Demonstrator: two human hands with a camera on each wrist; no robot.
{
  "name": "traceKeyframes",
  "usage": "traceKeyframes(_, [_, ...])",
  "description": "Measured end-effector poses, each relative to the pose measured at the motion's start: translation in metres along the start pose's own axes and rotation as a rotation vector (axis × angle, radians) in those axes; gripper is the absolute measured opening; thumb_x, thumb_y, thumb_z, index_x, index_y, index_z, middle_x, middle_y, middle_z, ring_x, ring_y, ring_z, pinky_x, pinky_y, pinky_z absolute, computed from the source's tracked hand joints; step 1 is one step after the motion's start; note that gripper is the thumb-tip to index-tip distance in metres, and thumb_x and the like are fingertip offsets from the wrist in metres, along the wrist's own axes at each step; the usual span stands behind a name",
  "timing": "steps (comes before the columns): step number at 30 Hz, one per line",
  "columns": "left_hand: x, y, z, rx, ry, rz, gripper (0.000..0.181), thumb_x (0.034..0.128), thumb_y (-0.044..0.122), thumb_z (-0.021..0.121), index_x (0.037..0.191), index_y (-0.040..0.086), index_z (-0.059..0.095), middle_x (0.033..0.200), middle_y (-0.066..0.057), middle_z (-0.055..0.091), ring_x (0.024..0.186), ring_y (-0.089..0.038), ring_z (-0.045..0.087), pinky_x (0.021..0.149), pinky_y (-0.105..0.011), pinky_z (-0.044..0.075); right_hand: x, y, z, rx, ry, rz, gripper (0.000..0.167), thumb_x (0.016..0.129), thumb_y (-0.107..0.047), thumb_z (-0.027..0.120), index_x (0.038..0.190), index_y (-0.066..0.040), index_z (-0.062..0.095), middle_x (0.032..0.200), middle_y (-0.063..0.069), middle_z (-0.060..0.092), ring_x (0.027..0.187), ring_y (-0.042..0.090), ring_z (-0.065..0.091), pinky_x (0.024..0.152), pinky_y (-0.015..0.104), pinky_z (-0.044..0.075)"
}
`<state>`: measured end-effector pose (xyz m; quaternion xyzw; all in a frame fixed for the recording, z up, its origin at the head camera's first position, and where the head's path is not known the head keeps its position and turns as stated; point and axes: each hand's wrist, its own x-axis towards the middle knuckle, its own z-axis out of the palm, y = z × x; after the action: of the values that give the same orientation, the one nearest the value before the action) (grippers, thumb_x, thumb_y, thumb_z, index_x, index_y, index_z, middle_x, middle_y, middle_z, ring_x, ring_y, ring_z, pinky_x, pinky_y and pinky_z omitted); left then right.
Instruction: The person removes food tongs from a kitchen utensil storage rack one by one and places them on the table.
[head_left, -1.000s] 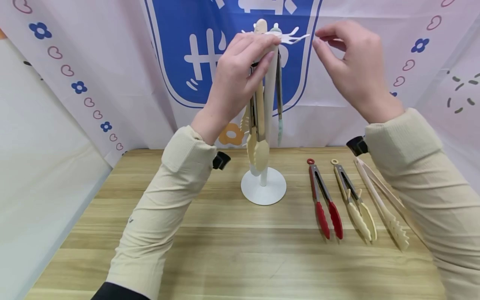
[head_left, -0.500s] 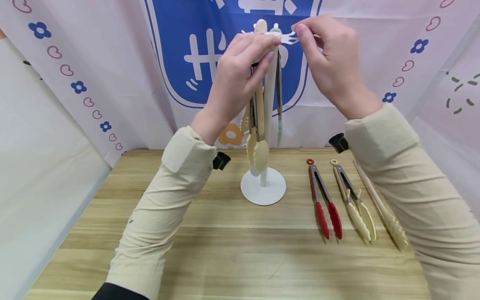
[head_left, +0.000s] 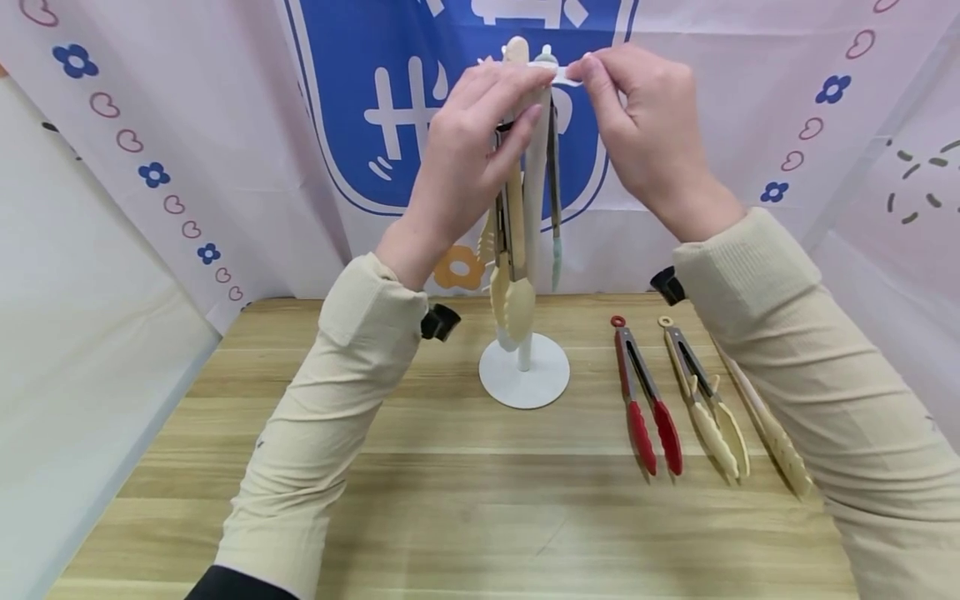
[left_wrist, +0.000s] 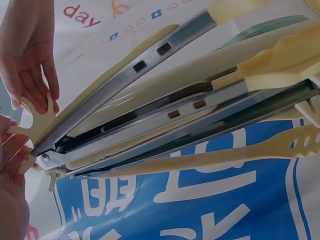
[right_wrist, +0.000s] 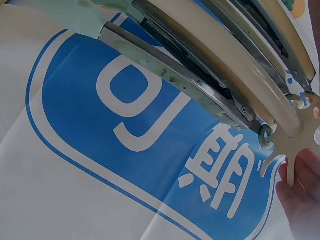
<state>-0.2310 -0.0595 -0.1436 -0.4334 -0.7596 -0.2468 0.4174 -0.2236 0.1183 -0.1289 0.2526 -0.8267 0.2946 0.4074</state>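
- Wood-grain table (head_left: pixel 450 525)
- White stand (head_left: pixel 535 179), its round base (head_left: pixel 546 383) flat on it
- Red-tipped tongs (head_left: pixel 641 437)
- Cream tongs (head_left: pixel 711 437) just beside
- Pale tongs (head_left: pixel 782 450), rightmost, partly hidden

Head view: the left hand (head_left: pixel 472 133) partly covers the top of the stand (head_left: pixel 536 383); the right hand (head_left: pixel 651 133) covers the tip of the prong (head_left: pixel 566 77) it pinches. The right sleeve (head_left: pixel 757 283) hides much of the pale tongs (head_left: pixel 780 447). Banner lettering (head_left: pixel 517 10) is cut off at the top edge. Left wrist view: cream tongs (left_wrist: pixel 170 115) run past the right edge. Right wrist view: green tongs (right_wrist: pixel 172 75) and right hand are cut off.
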Motion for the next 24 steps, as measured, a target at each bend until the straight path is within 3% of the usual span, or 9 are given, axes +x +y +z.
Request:
traceKeyframes(3, [-0.005, -0.001, 0.003, -0.002, 0.046, 0.009, 0.035, 0.0955, 0.016, 0.046, 0.123, -0.004, 0.052, 0.128, -0.015, 0.052, 0.127, -0.022, 0.038, 0.11, -0.022, 0.015, 0.001, 0.0, 0.0, -0.019, -0.009, 0.0, 0.035, 0.098, -0.023, 0.04, 0.102, -0.001, 0.067, 0.101, 0.01, 0.067, 0.09, 0.017, 0.059, 0.082, 0.021, 0.043])
traceKeyframes(6, [-0.015, -0.003, 0.007, -0.045, 0.165, -0.003, 0.033, 0.0926, 0.009, 0.05, 0.122, -0.006, 0.052, 0.129, -0.018, 0.05, 0.127, -0.024, 0.038, 0.11, -0.025, 0.017, 0.002, 0.0, 0.0, -0.024, -0.016, 0.011, 0.035, 0.098, -0.023, 0.04, 0.101, -0.002, 0.068, 0.099, 0.009, 0.067, 0.081, 0.013, 0.053, 0.074, 0.017, 0.039])
traceKeyframes(9, [-0.027, -0.004, 0.014, -0.116, 0.298, -0.052, 0.032, 0.089, 0.003, 0.053, 0.119, -0.008, 0.053, 0.126, -0.019, 0.052, 0.124, -0.022, 0.041, 0.108, -0.027, 0.023, 0.003, 0.001, 0.001, -0.014, -0.017, 0.026, 0.035, 0.098, -0.024, 0.04, 0.101, -0.003, 0.068, 0.097, 0.008, 0.067, 0.076, 0.008, 0.046, 0.069, 0.016, 0.034])
traceKeyframes(11, [-0.037, -0.005, 0.018, -0.16, 0.352, -0.103, 0.031, 0.0877, 0.001, 0.054, 0.118, -0.008, 0.054, 0.124, -0.019, 0.053, 0.122, -0.019, 0.043, 0.106, -0.027, 0.027, 0.002, 0.001, 0.002, -0.009, -0.013, 0.027, 0.035, 0.098, -0.023, 0.04, 0.101, -0.003, 0.068, 0.097, 0.007, 0.067, 0.076, 0.007, 0.046, 0.069, 0.015, 0.034])
traceKeyframes(15, [-0.054, -0.004, 0.026, -0.233, 0.356, -0.24, 0.033, 0.0882, 0.004, 0.055, 0.119, -0.007, 0.052, 0.121, -0.017, 0.055, 0.116, -0.017, 0.047, 0.101, -0.027, 0.034, 0.002, 0.003, 0.002, -0.018, -0.004, 0.014, 0.034, 0.098, -0.023, 0.04, 0.101, -0.003, 0.068, 0.097, 0.008, 0.067, 0.076, 0.008, 0.045, 0.069, 0.016, 0.033])
traceKeyframes(21, [-0.071, 0.002, 0.035, -0.404, 0.284, -0.533, 0.04, 0.0875, 0.012, 0.059, 0.123, -0.004, 0.046, 0.121, -0.013, 0.051, 0.108, -0.015, 0.05, 0.095, -0.023, 0.039, 0.002, 0.002, 0.002, -0.026, -0.011, 0.01, 0.034, 0.098, -0.023, 0.04, 0.102, -0.004, 0.068, 0.096, 0.008, 0.067, 0.074, 0.007, 0.042, 0.067, 0.017, 0.032])
traceKeyframes(24, [-0.077, 0.006, 0.04, -0.46, 0.281, -0.615, 0.044, 0.0868, 0.012, 0.06, 0.124, -0.003, 0.044, 0.121, -0.013, 0.049, 0.106, -0.016, 0.049, 0.093, -0.023, 0.04, 0.002, 0.002, 0.002, -0.02, -0.01, 0.01, 0.034, 0.098, -0.023, 0.04, 0.102, -0.004, 0.068, 0.096, 0.008, 0.067, 0.075, 0.007, 0.043, 0.067, 0.017, 0.032])
